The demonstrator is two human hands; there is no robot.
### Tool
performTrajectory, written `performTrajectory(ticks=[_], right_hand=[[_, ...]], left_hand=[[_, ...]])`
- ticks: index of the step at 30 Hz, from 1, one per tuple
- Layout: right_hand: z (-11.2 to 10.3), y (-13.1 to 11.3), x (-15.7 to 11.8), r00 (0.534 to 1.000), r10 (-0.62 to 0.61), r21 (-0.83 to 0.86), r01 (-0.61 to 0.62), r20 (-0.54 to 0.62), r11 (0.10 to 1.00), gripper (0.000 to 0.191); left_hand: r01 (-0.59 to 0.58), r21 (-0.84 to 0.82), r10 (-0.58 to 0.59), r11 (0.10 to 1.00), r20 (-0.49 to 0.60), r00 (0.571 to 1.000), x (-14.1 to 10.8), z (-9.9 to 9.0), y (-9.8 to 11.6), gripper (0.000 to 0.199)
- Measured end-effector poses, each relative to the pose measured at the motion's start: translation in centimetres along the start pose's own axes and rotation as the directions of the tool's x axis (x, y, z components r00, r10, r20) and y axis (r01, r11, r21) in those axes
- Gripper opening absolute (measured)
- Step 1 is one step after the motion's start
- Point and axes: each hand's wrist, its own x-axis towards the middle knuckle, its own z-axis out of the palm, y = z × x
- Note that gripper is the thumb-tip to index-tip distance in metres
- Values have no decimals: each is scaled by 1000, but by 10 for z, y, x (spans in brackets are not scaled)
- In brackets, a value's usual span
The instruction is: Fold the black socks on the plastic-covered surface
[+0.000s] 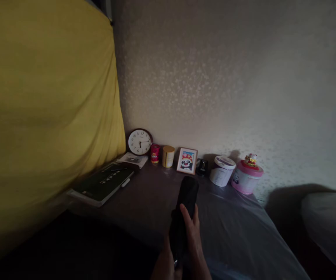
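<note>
A black folded umbrella points up and away from me over the near part of the table. My right hand wraps its right side, with the thumb lying along the dark fabric. Lower down, my left hand closes around the handle end, where a small shiny bit shows. The left fingers are partly lost in shadow. Beyond the umbrella's tip stands a framed panda picture, with a small black object beside it.
Along the wall stand a round clock, a red can, a yellow-lidded can, a white tub and a pink tub topped by a figurine. A green book lies left, near a yellow curtain.
</note>
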Motion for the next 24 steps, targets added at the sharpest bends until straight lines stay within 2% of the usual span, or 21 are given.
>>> performTrajectory(ticks=[3, 6, 7, 9, 11, 12, 13, 16, 19, 22, 24], right_hand=[[1, 1, -1, 1000, 22, -13, -23, -12, 1000, 68], [-2, 5, 2, 997, 80, 14, -80, 3, 997, 64], [-4, 7, 4, 996, 93, 18, -93, 0, 996, 62], [-7, 10, 6, 994, 112, 22, -112, 3, 993, 59], [-8, 12, 7, 992, 120, 27, -121, 39, 992, 58], [-8, 12, 6, 991, 123, 24, -125, 59, 992, 59], [-7, 11, 5, 990, 123, 15, -124, 68, 992, 59], [-3, 9, 3, 996, 73, -23, -72, 44, 997, 61], [0, 10, 3, 1000, 19, -55, -19, 3, 998, 62], [0, 13, 6, 999, 32, -68, -35, -42, 997, 59], [-2, 17, 8, 998, 58, -39, -59, -30, 997, 57]], left_hand=[[-89, 49, 91, 995, -22, 996, 1, -4, 1, 87], [-202, -75, 204, 977, 15, 979, -2, -10, 11, 87], [-205, -147, 214, 968, 47, 976, -4, -13, 15, 87], [-113, -271, 156, 956, 145, 977, -7, -16, 22, 85], [30, -287, 38, 958, 228, 973, -8, -17, 25, 82], [40, -275, 25, 961, 227, 974, -9, -16, 25, 81], [-7, -253, 57, 968, 193, 980, -8, -15, 23, 80], [-210, -89, 213, 974, 28, 977, -6, -10, 11, 81], [-197, 86, 202, 977, -46, 978, -4, -8, 0, 82], [-234, 110, 241, 966, -51, 969, -4, -12, 1, 84], [-260, -3, 260, 965, 11, 965, -5, -16, 6, 88]])
